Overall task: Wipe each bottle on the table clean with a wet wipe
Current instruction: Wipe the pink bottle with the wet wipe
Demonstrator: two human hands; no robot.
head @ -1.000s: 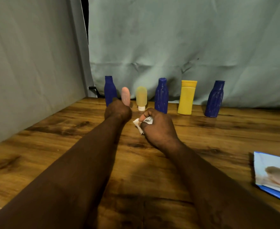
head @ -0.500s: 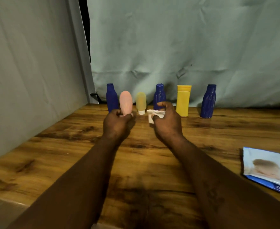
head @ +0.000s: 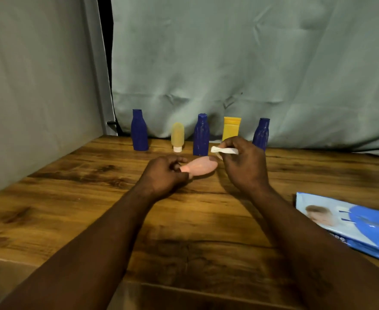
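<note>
Grips pink bottle (head: 203,166) by its cap end in left hand (head: 164,176), sideways low over the desk (head: 72,198), pinches wet wipe (head: 224,150) in right hand (head: 244,168) — likely light, squashy, slick once wet, so best held at the neck.

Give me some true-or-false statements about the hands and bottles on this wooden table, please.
1. The left hand holds the soft pink plastic bottle sideways. True.
2. The right hand is empty. False: it pinches a crumpled white wet wipe.
3. Three dark blue plastic bottles stand at the back. True.
4. The blue plastic wipes pack lies left of both arms. False: it lies on the right.
</note>
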